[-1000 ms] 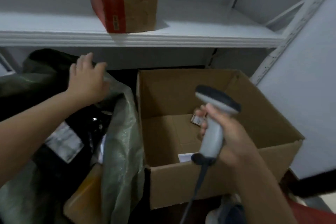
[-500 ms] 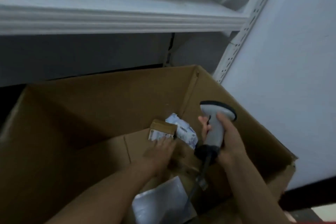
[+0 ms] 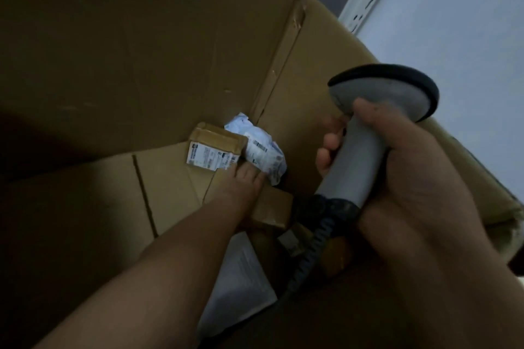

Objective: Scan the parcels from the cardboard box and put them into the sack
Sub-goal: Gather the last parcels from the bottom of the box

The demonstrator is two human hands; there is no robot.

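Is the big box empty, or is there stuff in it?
Not empty. The cardboard box holds a small labelled parcel, a crumpled white bag and a flat white envelope.

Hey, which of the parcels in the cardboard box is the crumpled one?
The white plastic bag in the far corner, beside the labelled small carton. That carton, the plain brown box and the white mailer all look smooth and flat-sided.
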